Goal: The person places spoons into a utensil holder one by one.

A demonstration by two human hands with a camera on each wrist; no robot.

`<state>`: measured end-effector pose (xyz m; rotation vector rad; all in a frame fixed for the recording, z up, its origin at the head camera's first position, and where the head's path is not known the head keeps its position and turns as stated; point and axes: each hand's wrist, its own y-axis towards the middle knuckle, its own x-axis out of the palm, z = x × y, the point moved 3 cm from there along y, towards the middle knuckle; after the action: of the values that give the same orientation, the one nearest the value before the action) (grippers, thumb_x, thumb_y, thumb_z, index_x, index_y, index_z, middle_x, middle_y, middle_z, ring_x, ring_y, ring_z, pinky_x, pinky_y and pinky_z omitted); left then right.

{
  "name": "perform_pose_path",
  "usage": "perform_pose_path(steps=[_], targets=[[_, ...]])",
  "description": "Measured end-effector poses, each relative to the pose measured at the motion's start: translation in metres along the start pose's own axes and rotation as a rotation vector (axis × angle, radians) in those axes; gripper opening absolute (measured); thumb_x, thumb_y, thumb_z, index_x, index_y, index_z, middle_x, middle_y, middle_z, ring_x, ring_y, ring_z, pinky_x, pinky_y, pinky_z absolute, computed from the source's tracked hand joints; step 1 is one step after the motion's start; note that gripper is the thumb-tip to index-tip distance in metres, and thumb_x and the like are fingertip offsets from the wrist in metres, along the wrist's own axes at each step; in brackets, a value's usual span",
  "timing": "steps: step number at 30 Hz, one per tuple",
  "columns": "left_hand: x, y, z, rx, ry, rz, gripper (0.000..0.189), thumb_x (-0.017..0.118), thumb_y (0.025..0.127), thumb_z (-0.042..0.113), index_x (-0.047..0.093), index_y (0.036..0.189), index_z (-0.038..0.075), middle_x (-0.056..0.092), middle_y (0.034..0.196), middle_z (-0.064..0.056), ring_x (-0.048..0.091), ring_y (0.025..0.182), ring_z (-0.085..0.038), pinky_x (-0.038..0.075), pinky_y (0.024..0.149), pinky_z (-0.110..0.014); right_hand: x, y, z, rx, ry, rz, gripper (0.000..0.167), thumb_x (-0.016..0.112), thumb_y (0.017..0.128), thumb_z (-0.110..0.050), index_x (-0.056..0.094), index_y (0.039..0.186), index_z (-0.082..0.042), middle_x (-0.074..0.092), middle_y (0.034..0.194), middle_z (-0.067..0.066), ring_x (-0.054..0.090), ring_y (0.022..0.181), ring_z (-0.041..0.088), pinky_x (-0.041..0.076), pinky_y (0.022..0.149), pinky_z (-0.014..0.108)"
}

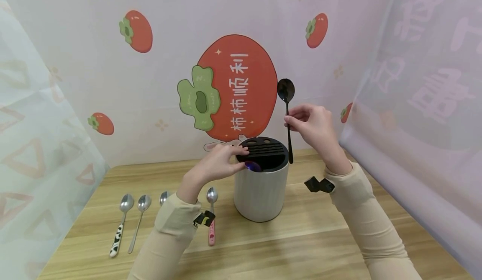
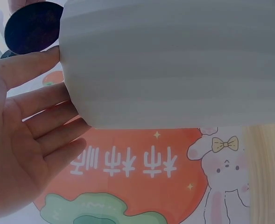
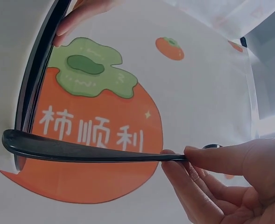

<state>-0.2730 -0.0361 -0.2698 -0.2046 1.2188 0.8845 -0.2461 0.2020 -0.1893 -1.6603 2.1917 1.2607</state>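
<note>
My right hand [image 1: 311,123] has its grip clamped on the black spoon [image 1: 289,140], thumb and fingertips pinching the thin handle below the bowl, with the bowl upward and the handle's tip hanging just beside the right rim of the white holder [image 1: 260,200]. I can't tell whether that tip touches the rim. Lowered straight from here, I think it could catch the edge or slip down outside, because it looks slightly off the black top [image 1: 263,148]. So narrow a pinch might also let the handle swivel if the tip knocked something, and the heavier bowl above could tip it over. My left hand [image 1: 222,160] has its fingers apart, fairly straight and resting at the holder's rim, not clenched; with so light a touch, a hard sideways bump might shift the holder on the desk [image 1: 320,238]. A dark shiny spoon bowl [image 1: 252,166] sits by my left thumb at the front compartment, so crowding there could jam or scrape. Near my left sleeve [image 1: 169,229] lies the pink-handled spoon [image 1: 211,232], which a careless forearm could nudge out of place.
</note>
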Motion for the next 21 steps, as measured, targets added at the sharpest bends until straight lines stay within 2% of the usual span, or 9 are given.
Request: perform_pose_path(steps=[9, 16, 21], targets=[[-0.0005, -0.0005, 0.0005, -0.004, -0.005, 0.000, 0.033, 0.063, 0.088, 0.021, 0.067, 0.119, 0.011, 0.061, 0.130, -0.001, 0.038, 0.039, -0.006, 0.039, 0.071, -0.029, 0.0010, 0.0025, -0.0054, -0.034, -0.007, 0.028, 0.016, 0.071, 0.085, -0.021, 0.071, 0.096, -0.009, 0.074, 0.086, 0.009, 0.068, 0.066, 0.001, 0.051, 0.064, 0.013], [-0.0011, -0.0010, 0.0008, 0.006, -0.016, 0.004, 0.032, 0.063, 0.088, 0.020, 0.067, 0.119, 0.010, 0.061, 0.130, -0.001, 0.034, 0.039, -0.005, 0.039, 0.065, -0.026, 0.0055, 0.0032, -0.0059, -0.043, 0.036, 0.028, 0.018, 0.071, 0.085, -0.021, 0.070, 0.095, -0.006, 0.073, 0.086, 0.010, 0.068, 0.067, 0.002, 0.052, 0.064, 0.014], [-0.0008, -0.0015, -0.0006, 0.008, -0.028, 0.002, 0.032, 0.063, 0.088, 0.019, 0.067, 0.118, 0.009, 0.061, 0.130, -0.002, 0.031, 0.038, -0.005, 0.037, 0.057, -0.023, 0.0082, 0.0036, -0.0057, -0.062, 0.013, 0.022, 0.018, 0.070, 0.086, -0.021, 0.069, 0.095, -0.006, 0.073, 0.086, 0.011, 0.068, 0.067, 0.002, 0.051, 0.063, 0.013]])
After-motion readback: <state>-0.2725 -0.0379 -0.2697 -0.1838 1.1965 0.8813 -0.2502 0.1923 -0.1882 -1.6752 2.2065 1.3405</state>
